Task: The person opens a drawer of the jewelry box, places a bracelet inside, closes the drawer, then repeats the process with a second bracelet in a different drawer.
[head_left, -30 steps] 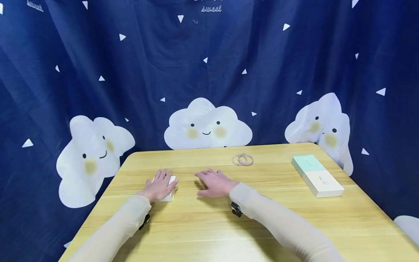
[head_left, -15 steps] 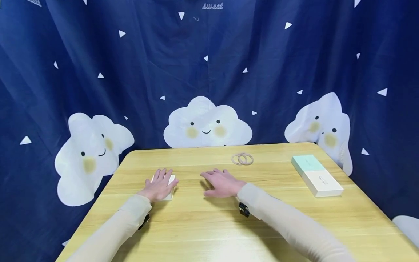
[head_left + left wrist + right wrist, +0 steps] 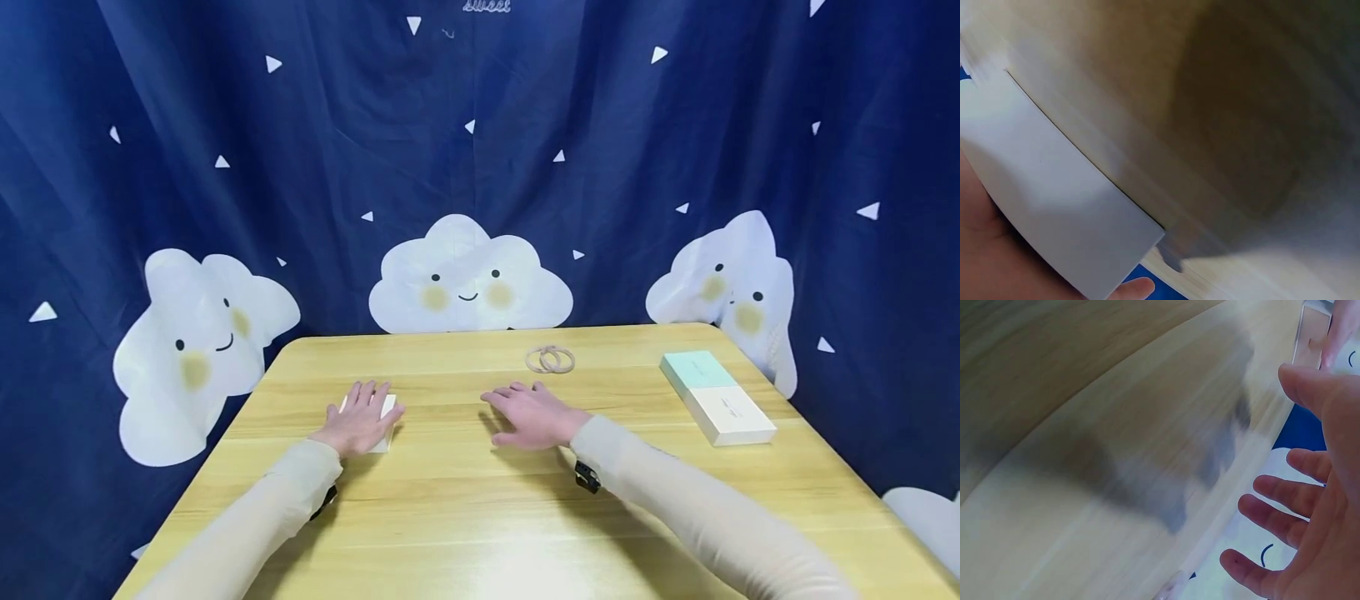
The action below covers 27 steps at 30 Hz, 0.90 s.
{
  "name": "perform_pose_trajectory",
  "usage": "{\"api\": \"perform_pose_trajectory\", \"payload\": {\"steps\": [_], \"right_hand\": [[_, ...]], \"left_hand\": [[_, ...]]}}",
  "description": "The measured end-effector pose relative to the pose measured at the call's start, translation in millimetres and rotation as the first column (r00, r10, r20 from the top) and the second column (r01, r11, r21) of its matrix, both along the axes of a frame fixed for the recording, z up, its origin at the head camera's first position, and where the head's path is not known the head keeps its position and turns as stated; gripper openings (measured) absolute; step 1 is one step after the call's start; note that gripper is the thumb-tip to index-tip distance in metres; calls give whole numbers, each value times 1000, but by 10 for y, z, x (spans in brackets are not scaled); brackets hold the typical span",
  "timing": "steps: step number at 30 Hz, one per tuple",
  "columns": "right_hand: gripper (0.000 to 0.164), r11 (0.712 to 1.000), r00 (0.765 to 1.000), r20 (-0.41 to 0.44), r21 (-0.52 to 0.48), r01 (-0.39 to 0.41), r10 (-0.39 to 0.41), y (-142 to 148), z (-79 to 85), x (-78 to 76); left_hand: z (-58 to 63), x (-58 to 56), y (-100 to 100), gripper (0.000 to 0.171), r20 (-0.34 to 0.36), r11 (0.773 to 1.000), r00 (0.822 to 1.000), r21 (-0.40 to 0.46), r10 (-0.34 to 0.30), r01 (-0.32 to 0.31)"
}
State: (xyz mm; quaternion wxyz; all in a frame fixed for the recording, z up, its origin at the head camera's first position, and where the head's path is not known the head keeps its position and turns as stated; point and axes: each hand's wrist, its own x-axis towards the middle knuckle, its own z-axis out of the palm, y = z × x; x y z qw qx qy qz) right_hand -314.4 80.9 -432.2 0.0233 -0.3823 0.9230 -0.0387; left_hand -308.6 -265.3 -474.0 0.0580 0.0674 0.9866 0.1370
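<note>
Behind the wooden surface (image 3: pixel 450 508) hangs a dark blue curtain (image 3: pixel 450 100), printed with small white triangles and smiling clouds. At the left, the person's left hand (image 3: pixel 356 422) rests over a small white box (image 3: pixel 1066 175), its grip spread, the fingers straight and slightly parted. The small white box lies on the surface beneath that hand, showing past the fingers and below the thumb. Near the middle, well apart from it, the right hand (image 3: pixel 534 417) hangs over the surface, its fingers pointing leftward and its thumb toward the near side. That grip is spread too: the right wrist view shows the fingers standing apart, with a blurred shadow on the wood beside them. Farther back and just to the right, two pinkish rings (image 3: pixel 551 372) lie flat, overlapping each other. Toward the right edge is a flat mint-and-white box (image 3: pixel 717 400), mint at the far end and white at the near end, faintly printed; whether it is one piece or two I cannot tell.
</note>
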Motion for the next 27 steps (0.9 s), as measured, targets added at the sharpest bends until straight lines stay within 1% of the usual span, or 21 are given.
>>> {"api": "perform_pose_trajectory", "payload": {"steps": [2, 4, 8, 11, 13, 19, 23, 27], "right_hand": [[78, 1000, 1000, -3, 4, 0, 0, 41, 14, 9], [78, 1000, 1000, -10, 4, -5, 5, 91, 35, 18], [76, 1000, 1000, -29, 7, -3, 3, 211, 78, 44], [75, 1000, 1000, -26, 6, 9, -8, 291, 111, 76], [74, 1000, 1000, -17, 4, 18, -18, 342, 140, 104], [70, 999, 999, -29, 8, 31, -31, 510, 214, 181], [66, 1000, 999, -48, 4, 21, -21, 630, 260, 226], [61, 1000, 998, -55, 7, 22, -22, 768, 285, 269]], "left_hand": [[4, 8, -3, 85, -1, 1000, 1000, -1, 1, -1], [52, 45, 17, 84, -1, 1000, 1000, -5, 2, -2], [106, 85, 37, 83, 5, 1000, 1000, 6, 0, 0], [71, 61, 17, 83, 0, 1000, 1000, 26, -7, 7], [69, 60, 17, 85, -1, 1000, 1000, 29, -9, 9], [138, 107, 64, 92, 8, 1000, 1000, 9, -2, 2], [174, 122, 82, 90, 9, 1000, 1000, -1, 5, -5], [181, 136, 97, 88, 12, 1000, 1000, 1, 9, -9]]}}
